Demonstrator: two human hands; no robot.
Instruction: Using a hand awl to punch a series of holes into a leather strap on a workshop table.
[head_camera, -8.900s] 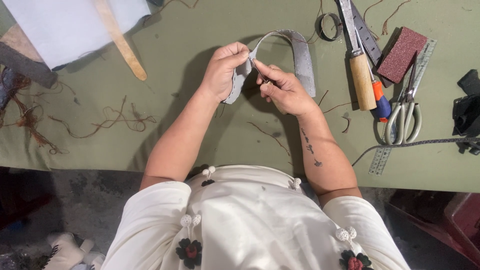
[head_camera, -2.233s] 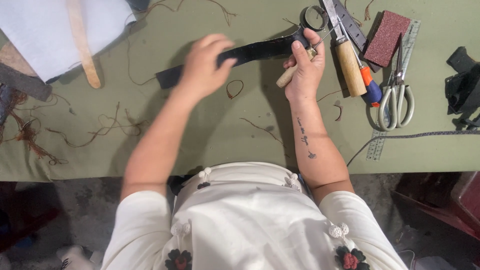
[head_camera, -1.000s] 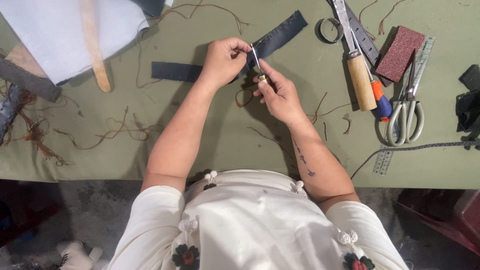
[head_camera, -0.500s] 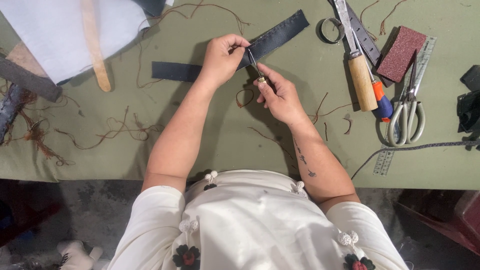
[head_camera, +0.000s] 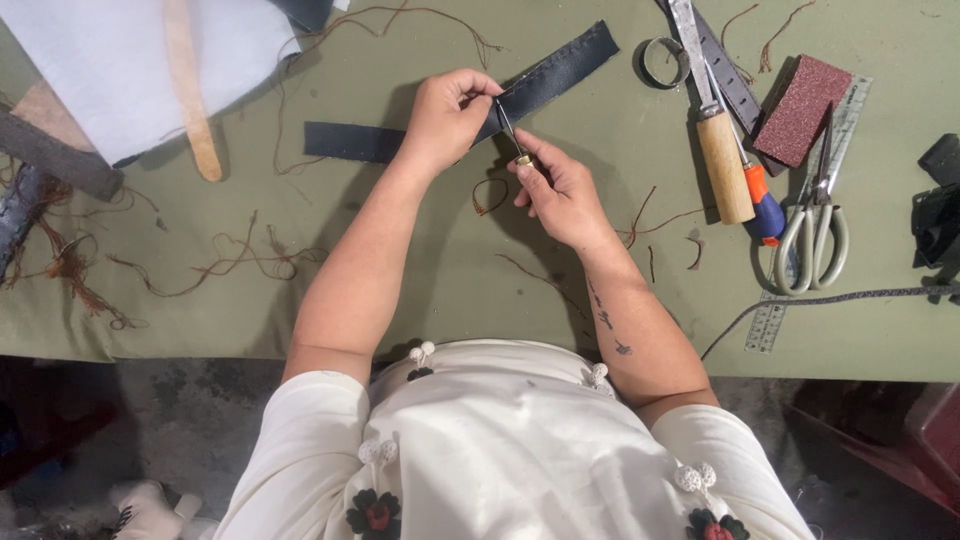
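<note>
No packages, no labels, no signs, no screens visible anywhere on green table (head_camera: 430, 300), from left edge to right edge, also none below its front edge.

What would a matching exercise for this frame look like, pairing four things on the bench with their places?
Things:
1. dark strap
2. scissors
3. sanding block
4. wooden stick

Places:
A. far right, beside the handled tools
B. on the white sheet, upper left
C. held by the left hand
D. on the ruler, above the scissors

Pairs: 1-C, 2-A, 3-D, 4-B
</note>
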